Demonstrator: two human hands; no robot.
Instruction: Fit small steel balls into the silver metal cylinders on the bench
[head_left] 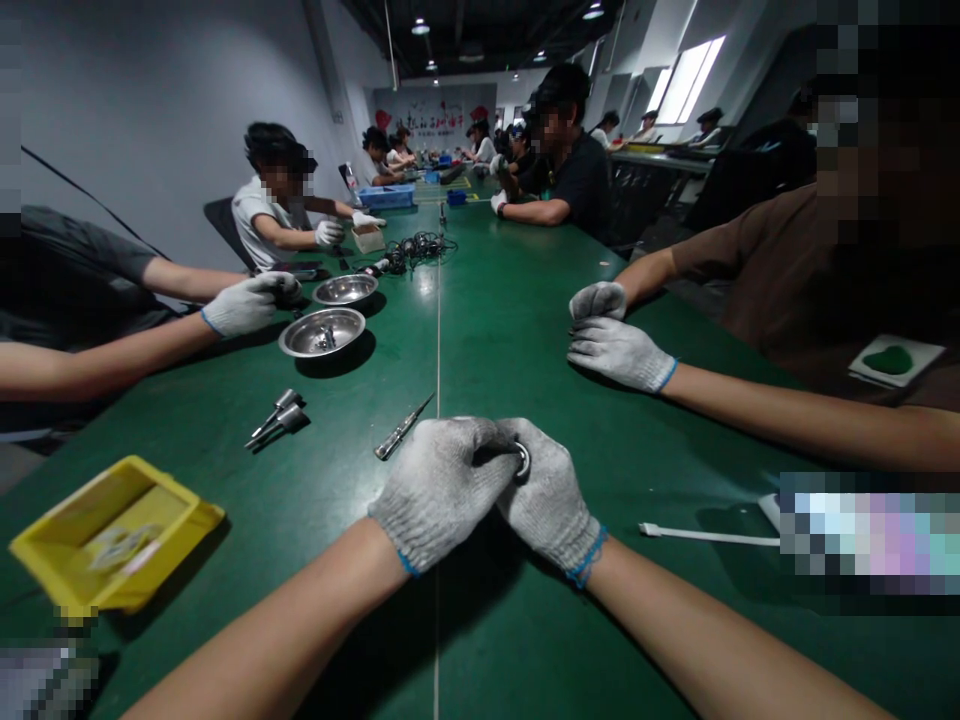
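Observation:
In front of me, over the green table (495, 330), both my hands wear white knit gloves and meet at the fingers. A small ring-shaped metal bearing (523, 460) shows between them. My left hand (439, 485) pinches toward it with thumb and forefinger. Curled around its other side is my right hand (546, 490), closed on the same piece. Glove fabric hides much of the bearing. A slim pointed metal tool (401, 430) lies just beyond my left hand. Farther left rest two metal pieces (281, 418) with thick heads and thin shafts.
A yellow bin (206, 512) with small pale parts stands at left. Two steel bowls (291, 345) sit beside a co-worker's gloved hand (244, 305). Tangled black cables (420, 252) lie farther back. At right are another person's gloved hands (622, 355) and a white cable (705, 535).

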